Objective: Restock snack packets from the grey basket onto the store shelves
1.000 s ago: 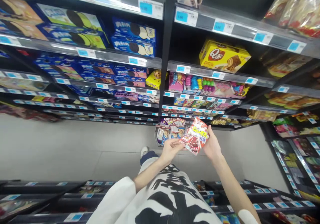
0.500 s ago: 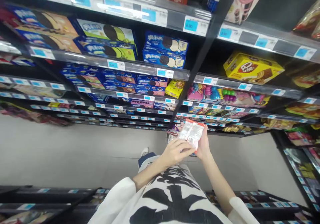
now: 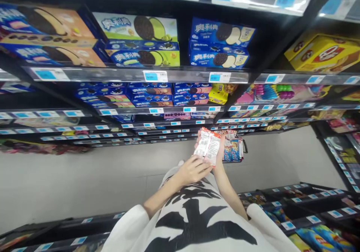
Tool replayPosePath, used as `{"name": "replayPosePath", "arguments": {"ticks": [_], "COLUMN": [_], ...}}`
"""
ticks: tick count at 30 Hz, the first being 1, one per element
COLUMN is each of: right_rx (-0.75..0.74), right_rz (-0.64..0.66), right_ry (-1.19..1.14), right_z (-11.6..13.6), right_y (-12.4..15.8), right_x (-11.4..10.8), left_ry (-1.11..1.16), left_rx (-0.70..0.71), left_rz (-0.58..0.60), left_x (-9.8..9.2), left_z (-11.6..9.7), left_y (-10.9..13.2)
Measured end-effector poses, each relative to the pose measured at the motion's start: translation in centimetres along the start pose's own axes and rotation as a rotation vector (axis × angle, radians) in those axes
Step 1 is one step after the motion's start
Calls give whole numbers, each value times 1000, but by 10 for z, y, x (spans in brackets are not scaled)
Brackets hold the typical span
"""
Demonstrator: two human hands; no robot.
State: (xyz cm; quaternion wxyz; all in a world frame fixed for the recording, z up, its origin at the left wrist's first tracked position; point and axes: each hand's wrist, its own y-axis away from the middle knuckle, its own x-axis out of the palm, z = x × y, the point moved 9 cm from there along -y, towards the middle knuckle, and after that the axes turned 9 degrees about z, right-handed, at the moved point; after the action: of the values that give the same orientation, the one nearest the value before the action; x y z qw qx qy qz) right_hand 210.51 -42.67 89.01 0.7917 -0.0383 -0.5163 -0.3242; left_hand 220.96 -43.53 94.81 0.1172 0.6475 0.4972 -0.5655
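Shelves point(image 3: 157, 75) edge both sides of you, with bare floor point(image 3: 84, 177) open between. Near the basket point(image 3: 237, 150), your right hand point(image 3: 221, 144) grips the snack packet point(image 3: 208, 147) from behind, seemingly, while your left hand point(image 3: 192, 171) pinches its lower edge.

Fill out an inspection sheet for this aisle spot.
Surface: grey tiled floor; no table.
Job's things: packet, white and red, held up before the shelves.
Clutter: filled basket on the floor behind the packet.
Grips: left hand grips the packet's lower edge; right hand holds it from behind.
Cables: nothing seen.
Surroundings: shelves with blue cookie boxes, a yellow box, price tags.
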Motion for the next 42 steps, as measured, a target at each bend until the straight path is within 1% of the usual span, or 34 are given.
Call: {"name": "replayPosePath", "arguments": {"ticks": [3, 7, 10, 17, 20, 22, 25, 27, 29, 31, 33, 35, 37, 39, 40, 42], "right_rx": [-29, -103, -124, -152, -178, -179, -175, -192, -227, -267, -301, -342, -393, -434, -445, -454], "right_rz": [13, -13, -5, -113, -77, -75, -180, -265, -327, -367, -403, -476, -607, -745, -790, -826], "right_ry": [-154, -200, -206, -51, -80, -118, -115, -69, -25, -16, -15, 21, 86, 142, 159, 182], "right_z": [-10, -11, -11, -11, -11, -14, -27, -36, -41, -43, -41, -35, -28, -24, -22, -21], "right_y": [-6, -9, -9, -8, -9, -11, -10, -8, -4, 3, 11, 23, 40, 56, 62, 69], "right_x": [9, 13, 17, 11, 9, 2, -20, -37, -51, -61, -71, -82, -97, -110, -114, -120], "left_ry": [53, 163, 218, 149, 118, 97, 91, 147, 266, 423, 573, 707, 860, 1035, 1107, 1180], "left_rx": [20, 47, 34, 82, 70, 39, -57, -168, -286, -399, -507, -617, -703, -739, -735, -708], "left_rz": [8, -15, 9, 38, 28, 33, 32, 37, 41, 11, -43, -61, -14, 75, 121, 195], "left_x": [-8, -16, -15, -18, -20, -17, -8, 3, 15, 26, 34, 45, 61, 79, 87, 97], "left_z": [8, 15, 20, 21, 22, 26, 37, 50, 62, 74, 86, 99, 109, 113, 114, 112], "left_y": [12, 17, 18, 19, 20, 22, 28, 33, 40, 48, 56, 63, 68, 67, 65, 59]}}
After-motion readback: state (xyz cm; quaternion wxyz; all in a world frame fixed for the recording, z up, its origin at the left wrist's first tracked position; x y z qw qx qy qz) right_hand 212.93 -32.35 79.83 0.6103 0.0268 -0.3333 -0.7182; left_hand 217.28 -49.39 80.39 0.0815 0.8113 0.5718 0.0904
